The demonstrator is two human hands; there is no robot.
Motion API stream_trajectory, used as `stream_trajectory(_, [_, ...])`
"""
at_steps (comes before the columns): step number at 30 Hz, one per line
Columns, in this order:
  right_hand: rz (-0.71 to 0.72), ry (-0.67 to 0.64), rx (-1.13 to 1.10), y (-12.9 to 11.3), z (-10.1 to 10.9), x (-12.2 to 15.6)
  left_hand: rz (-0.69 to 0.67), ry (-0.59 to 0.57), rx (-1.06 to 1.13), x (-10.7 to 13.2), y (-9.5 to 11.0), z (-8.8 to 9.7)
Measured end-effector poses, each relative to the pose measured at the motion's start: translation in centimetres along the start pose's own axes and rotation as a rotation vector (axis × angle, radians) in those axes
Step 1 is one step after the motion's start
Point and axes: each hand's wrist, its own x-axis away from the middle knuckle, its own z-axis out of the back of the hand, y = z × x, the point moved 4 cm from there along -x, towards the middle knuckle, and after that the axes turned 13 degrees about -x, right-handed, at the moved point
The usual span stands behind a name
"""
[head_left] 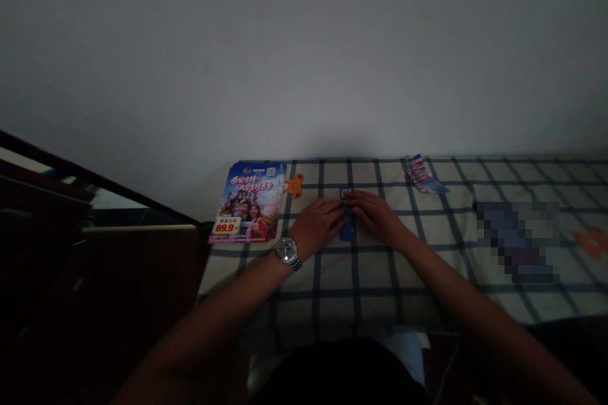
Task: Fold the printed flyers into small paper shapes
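A narrow blue strip of paper point(348, 231), apparently a folded flyer, lies upright in the view on the checked cloth in front of me. My left hand point(317, 226), with a metal watch point(287, 252) at its wrist, has bent fingers pressed to the paper's left side. From the other side, my right hand point(375, 215) holds the paper near its top end, with its fingertips close to the left ones. Both hands cover much of the strip's middle. Left of them sits a stack of printed flyers point(249, 202).
A plaid cloth point(323, 291) covers the surface, which meets a plain wall point(332, 63). At the back right lies a folded printed paper point(422, 176). A blurred-out dark object point(515, 240) rests farther right. Dark furniture point(95, 202) borders the left.
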Motion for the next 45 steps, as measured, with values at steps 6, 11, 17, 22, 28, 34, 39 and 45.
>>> stream_trajectory(6, [-0.037, 0.054, 0.017, -0.6, 1.0, 0.8, 0.012, 0.012, -0.004, -0.1, 0.0, 0.0])
stream_trajectory(11, [-0.007, 0.045, 0.081, -0.9, 0.9, 1.3, 0.005, 0.020, 0.001, 0.0, 0.1, -0.1])
stream_trajectory(17, [0.013, 0.049, 0.111, -0.8, 0.7, 1.4, 0.030, 0.016, -0.015, 0.0, 0.2, -0.2])
stream_trajectory(22, [0.016, 0.048, 0.127, -0.5, 0.5, 1.6, 0.034, 0.018, -0.030, 0.0, 0.2, -0.3])
stream_trajectory(28, [0.006, 0.045, 0.102, -0.5, 0.5, 1.5, 0.035, 0.028, -0.006, 0.0, 0.2, -0.5])
stream_trajectory(34, [-0.018, 0.037, 0.069, -0.4, 0.6, 1.4, 0.053, 0.046, -0.017, 0.0, 0.3, -0.4])
stream_trajectory(39, [-0.010, 0.050, 0.075, -0.2, 0.7, 1.1, 0.041, 0.031, -0.032, 0.1, 0.3, -0.2])
stream_trajectory(45, [-0.054, 0.061, 0.031, -0.5, 1.0, 0.3, 0.021, 0.019, -0.057, 0.2, 0.5, 0.0])
